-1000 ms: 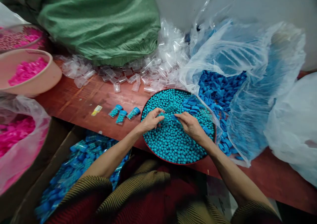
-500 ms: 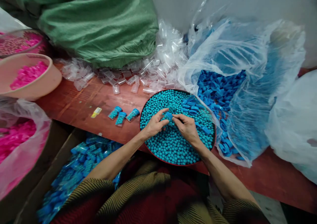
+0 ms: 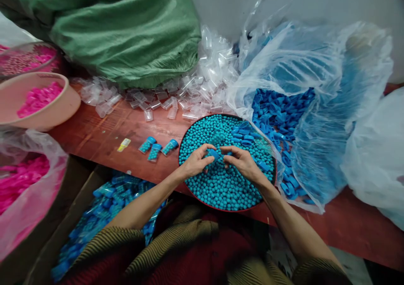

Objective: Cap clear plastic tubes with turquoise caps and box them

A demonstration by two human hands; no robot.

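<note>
My left hand (image 3: 199, 161) has thumb and fingers closed around a small clear bottle with a blue cap (image 3: 213, 154), held low over the beads. Just right of it is my right hand (image 3: 241, 163), thumb and forefinger apart; a bit of blue shows behind them, and I cannot tell whether they touch it. Both hands are above a round red-rimmed tray (image 3: 217, 206) full of turquoise beads (image 3: 227, 192). Loose blue caps (image 3: 244, 135) lie on the beads at the tray's upper right. Left of the tray, several filled capped bottles (image 3: 154, 151) lie on the table.
Empty clear bottles (image 3: 205, 91) are heaped behind the tray, beside a green sack (image 3: 126, 37). A plastic bag (image 3: 318, 150) spills blue caps on the right. Pink pieces fill a peach bowl (image 3: 71, 102) at left. A box below holds filled bottles (image 3: 110, 209).
My right hand has let go of the bottle's cap and drawn slightly right, its fingers parting. My left hand keeps the bottle, now a little lower.
</note>
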